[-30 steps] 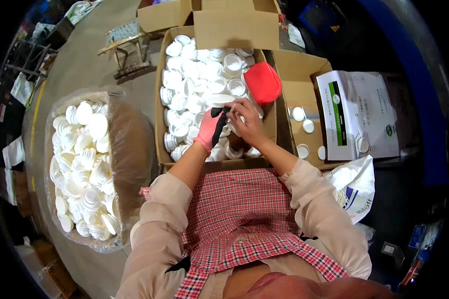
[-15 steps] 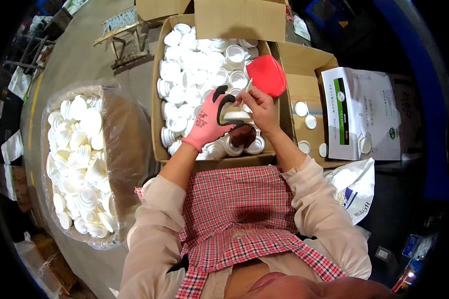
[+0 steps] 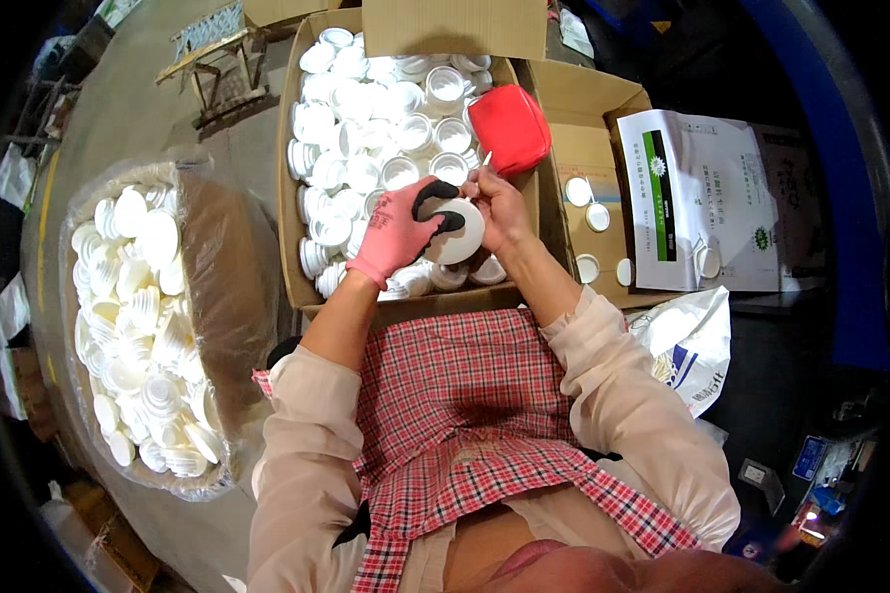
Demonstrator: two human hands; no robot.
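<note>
My left hand (image 3: 405, 229), in a pink glove with black fingertips, grips a white round plastic lid (image 3: 459, 237) by its left edge, thumb across its face. The lid's broad flat side shows. At the lid's upper right edge is my bare right hand (image 3: 504, 210), its fingers closed round a thin, pale pointed tool (image 3: 487, 159) whose tip sticks up. Most of the tool is hidden in the fingers, so its kind is unclear. Both hands are over a cardboard box (image 3: 289, 208) full of white lids (image 3: 364, 174).
A red pouch (image 3: 510, 128) lies on the box's right side. To the left stands a plastic-lined box (image 3: 229, 287) heaped with similar lids. On the right, an open carton (image 3: 591, 99) holds a few lids, beside a white printed sheet (image 3: 707, 208) and a white bag (image 3: 697, 346).
The lid has turned from edge-on to showing its flat face. My right hand has shifted beside its upper edge. The whole view has moved slightly, so the boxes appear farther left.
</note>
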